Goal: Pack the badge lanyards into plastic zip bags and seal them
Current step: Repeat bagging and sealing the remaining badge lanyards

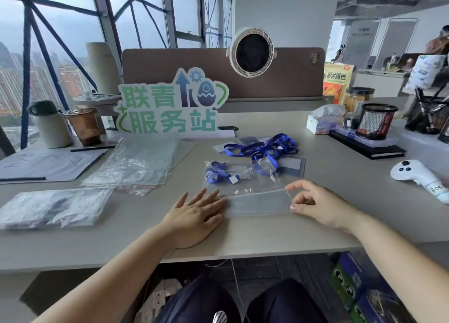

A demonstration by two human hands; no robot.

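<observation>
Clear zip bag (pixel 245 189), blue lanyard (pixel 217 174) bunched inside

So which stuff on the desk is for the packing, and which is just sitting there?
For the job: zip bag, the lanyard inside it, loose blue lanyards, pile of empty bags.
Just lying about: green sign, drink cup, tissue box, mesh pen pot, white controller.
</observation>
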